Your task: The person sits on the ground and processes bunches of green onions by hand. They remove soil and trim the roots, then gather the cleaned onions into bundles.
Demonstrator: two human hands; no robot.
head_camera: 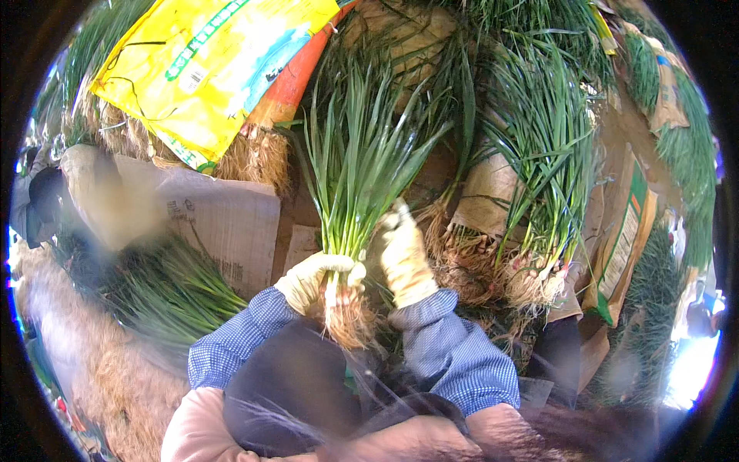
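Note:
My left hand [314,277], in a cream work glove, grips a bunch of green garlic [352,190] just above its pale bulbs. The long flat leaves fan out away from me, and the matted roots [346,326] hang toward my lap. My right hand [406,254], gloved the same way with soiled patches, is raised just right of the bunch. Its fingers are bent and blurred near the lower leaves; whether they touch a leaf or pinch anything is unclear. Blue checked sleeve covers [245,335] reach both wrists.
More green garlic [542,144] lies to the right, roots toward me. A yellow printed sack [190,75] covers bundles at upper left, behind a cardboard sheet [231,225]. Further leaves [173,289] lie left. A folded printed bag [623,242] rests at right. Another person [43,196] is at far left.

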